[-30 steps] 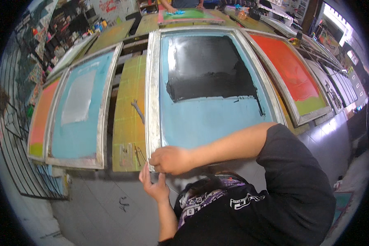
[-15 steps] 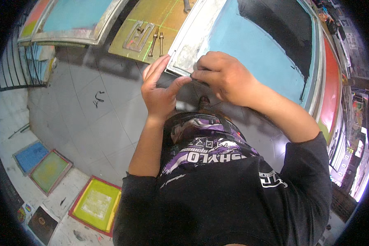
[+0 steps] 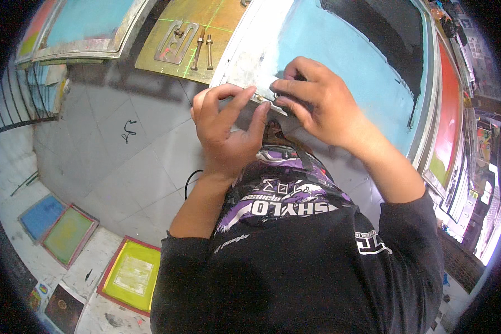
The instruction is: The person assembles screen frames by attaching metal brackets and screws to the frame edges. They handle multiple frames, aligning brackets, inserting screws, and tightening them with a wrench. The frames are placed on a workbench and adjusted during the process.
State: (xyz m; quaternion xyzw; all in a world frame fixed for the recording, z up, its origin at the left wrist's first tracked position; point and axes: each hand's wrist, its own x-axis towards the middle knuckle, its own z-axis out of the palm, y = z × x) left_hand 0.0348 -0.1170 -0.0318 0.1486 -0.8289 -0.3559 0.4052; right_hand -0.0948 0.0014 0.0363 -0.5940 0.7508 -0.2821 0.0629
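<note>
A large frame with light blue mesh [image 3: 334, 61] and a wide pale border lies in front of me. At its near left corner is my left hand [image 3: 225, 125], fingers bent over the border and thumb apart from the forefinger. By those fingertips, a small brass-coloured piece [image 3: 259, 98] shows at the frame's edge; its kind is unclear. My right hand [image 3: 320, 103] is beside it, thumb and fingers closed in a pinch just over the edge. Something small and dark seems to be between them, mostly hidden.
Left of the frame, a yellowish board [image 3: 150, 55] bears a slotted metal plate [image 3: 175, 50] and two bolts [image 3: 204, 53]. Another framed screen [image 3: 89, 33] stands far left. Small coloured screens [image 3: 131, 275] lie at the lower left. A dark cord-like thing [image 3: 129, 131] is on the tiled floor.
My left hand has shifted right, its forefinger and thumb now nearer the edge. My right fingers have come slightly up and right, and the brass-coloured piece now shows. The whole view has shifted a little.
</note>
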